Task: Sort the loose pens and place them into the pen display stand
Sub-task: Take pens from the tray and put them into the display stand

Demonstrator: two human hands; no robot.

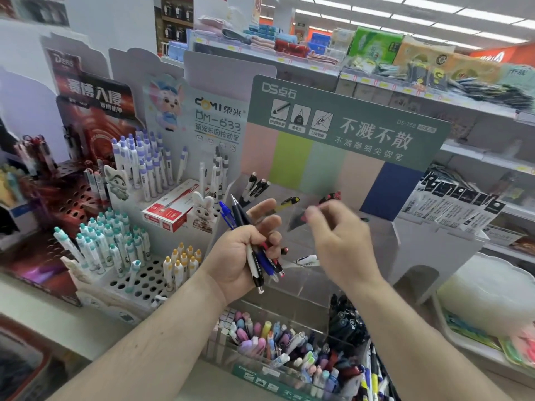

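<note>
My left hand (246, 244) grips a bundle of several loose pens (254, 250), blue, black, white and red, their tips pointing up and to the left. My right hand (338, 241) is blurred beside it, fingers curled, pinching what looks like a dark pen with a pink end (301, 218). Both hands hover over the clear acrylic pen display stand (307, 287) with the green backboard (347, 123). A few black-and-white pens (256, 186) stand in its back left slot. A yellow-and-black pen (288, 202) lies behind my fingers.
White perforated stands hold purple-capped pens (144, 163), teal-capped pens (104, 241) and yellow-capped pens (182, 261) on the left. A red-and-white pen box (170, 209) lies there. The clear bin in front holds pastel pens (275, 342) and black pens (347, 322). Store shelves (405, 76) rise behind.
</note>
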